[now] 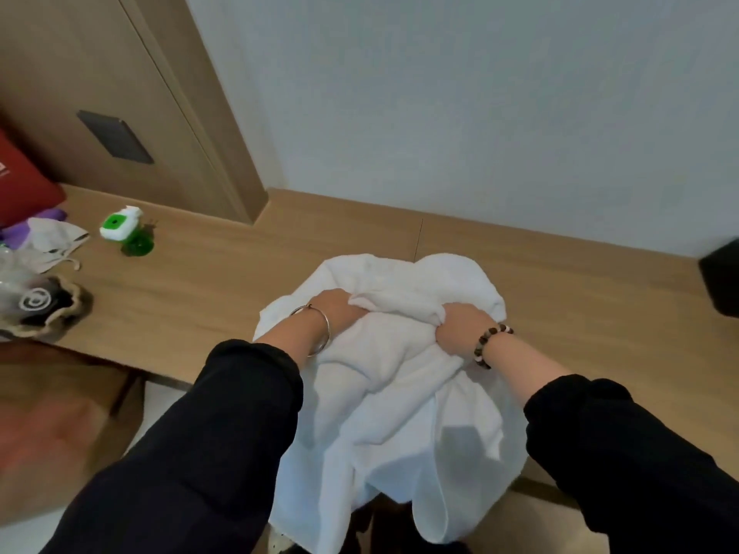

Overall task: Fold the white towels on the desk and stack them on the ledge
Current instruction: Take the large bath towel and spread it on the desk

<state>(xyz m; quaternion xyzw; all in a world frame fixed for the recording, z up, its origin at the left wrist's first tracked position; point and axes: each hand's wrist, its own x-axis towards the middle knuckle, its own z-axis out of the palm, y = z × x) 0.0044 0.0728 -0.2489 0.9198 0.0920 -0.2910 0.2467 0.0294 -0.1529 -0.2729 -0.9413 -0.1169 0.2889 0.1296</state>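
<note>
Black sleeves (208,433) fill the bottom of the frame. At centre, the right hand (460,325) has its fingers (450,313) curled into a fist round a bunched ridge of the white towels (400,393). The left hand (338,309) digs into the same heap; its fingertips are buried under a fold, and it appears to grip the cloth too. A metal bangle (316,329) circles the left wrist and a bead bracelet (492,345) the right.

The towels lie crumpled on the wooden desk (200,281), and much of the cloth hangs over its near edge at lower centre. What looks like the ledge (520,241) runs along the wall behind.

That overhang is the likely hazard: a loosened grip could let its weight drag the heap to the floor. Grabbing bunches rather than corners may also lift tangled layers together and spoil the fold. A green bottle (120,227) at upper left stands well apart.
</note>
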